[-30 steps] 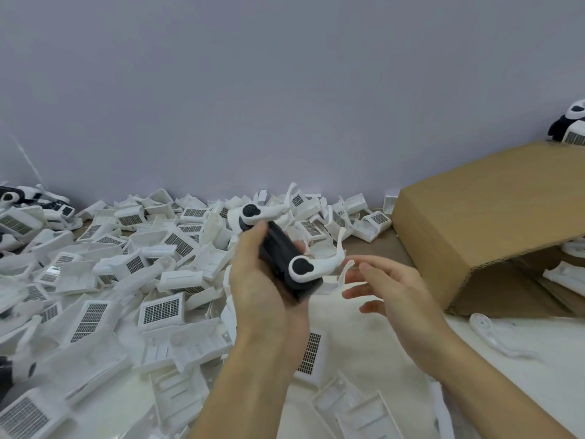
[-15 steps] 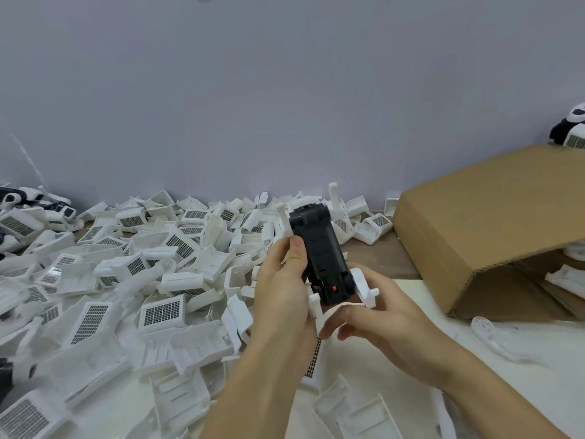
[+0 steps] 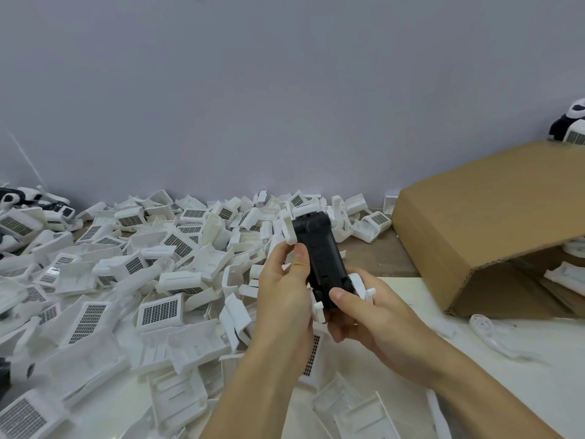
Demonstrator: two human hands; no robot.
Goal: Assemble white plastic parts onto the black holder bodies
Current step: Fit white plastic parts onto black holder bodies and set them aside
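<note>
A black holder body (image 3: 321, 258) is held upright over the table, its flat back towards me, with white arms showing at its top left and at its lower end. My left hand (image 3: 285, 299) grips its left side, thumb pressed on the black edge. My right hand (image 3: 370, 315) grips its lower end, thumb laid over the bottom of the black body, fingers curled underneath. A white arm (image 3: 362, 288) pokes out between my right thumb and fingers.
A large heap of white plastic parts (image 3: 133, 274) with gridded faces covers the table's left and middle. An open cardboard box (image 3: 481, 223) lies on its side at right. A loose white arm (image 3: 493, 337) lies before it. Assembled black-and-white pieces sit at far left and far right.
My left hand turned the holder from its side to its flat black back. My right hand, open and apart a second ago, closed on its lower end. The thumb now covers the bottom.
</note>
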